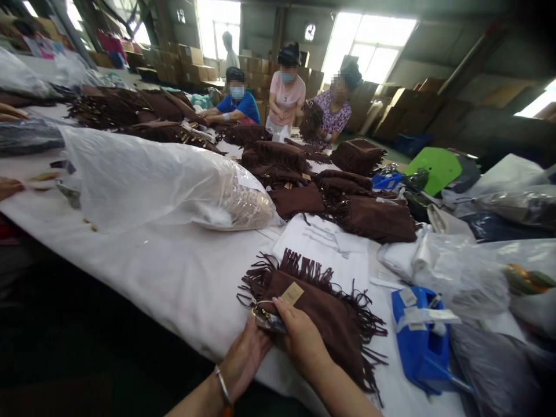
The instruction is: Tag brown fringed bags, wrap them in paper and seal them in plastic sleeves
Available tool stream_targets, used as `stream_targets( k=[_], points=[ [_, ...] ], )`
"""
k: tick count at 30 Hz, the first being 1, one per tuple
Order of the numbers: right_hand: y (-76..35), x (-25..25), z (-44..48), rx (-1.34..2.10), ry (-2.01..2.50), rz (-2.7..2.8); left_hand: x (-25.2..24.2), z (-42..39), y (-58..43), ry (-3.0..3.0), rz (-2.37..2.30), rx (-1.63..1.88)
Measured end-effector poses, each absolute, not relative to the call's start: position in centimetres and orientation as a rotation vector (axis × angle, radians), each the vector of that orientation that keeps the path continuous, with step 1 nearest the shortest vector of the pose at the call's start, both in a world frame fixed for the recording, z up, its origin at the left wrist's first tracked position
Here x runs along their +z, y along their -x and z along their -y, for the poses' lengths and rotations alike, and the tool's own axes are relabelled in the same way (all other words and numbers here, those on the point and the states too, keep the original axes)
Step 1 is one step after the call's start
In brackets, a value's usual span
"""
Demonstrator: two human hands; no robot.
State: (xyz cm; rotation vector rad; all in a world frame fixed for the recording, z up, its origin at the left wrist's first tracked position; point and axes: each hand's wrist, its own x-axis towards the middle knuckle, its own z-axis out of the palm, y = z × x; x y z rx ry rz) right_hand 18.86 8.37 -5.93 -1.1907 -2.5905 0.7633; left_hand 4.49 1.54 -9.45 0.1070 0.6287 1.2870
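Observation:
A dark brown fringed bag (324,310) lies flat at the front edge of the white-covered table, with a tan tag (292,293) on its upper face. At its left end is a small dark bundle (268,320) with a shiny plastic look and a gold-coloured ring. My left hand (249,350), a bangle on its wrist, grips this bundle from below, its fingertips partly hidden. My right hand (302,333) closes on the bundle's other end, thumb on top beside the tag, and its forearm crosses the bag's lower side.
A long translucent plastic sack (165,174) spans the table's left. Behind lie stacked brown fringed bags (377,219). A blue tape dispenser (419,341) and plastic-wrapped goods (460,272) are at right. Several co-workers (286,92) work across the table; another person's hand (9,188) shows at far left.

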Motion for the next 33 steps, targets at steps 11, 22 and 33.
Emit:
stream_targets(
  k=[11, 22, 33],
  points=[
    [-19.7, -9.5, -5.4, 0.573, 1.095, 2.668, -9.8, -8.3, -1.7, -0.026, -0.784, 1.333],
    [-26.4, -7.3, -2.4, 1.108, 0.924, 2.281, -8.5, -6.8, -7.7, -1.996, -1.406, 0.673],
    [-34.3, -9.3, 3.0, 1.971, 1.121, 0.341, -9.1, -7.3, -14.8, -2.901, -0.904, 0.273]
  ],
)
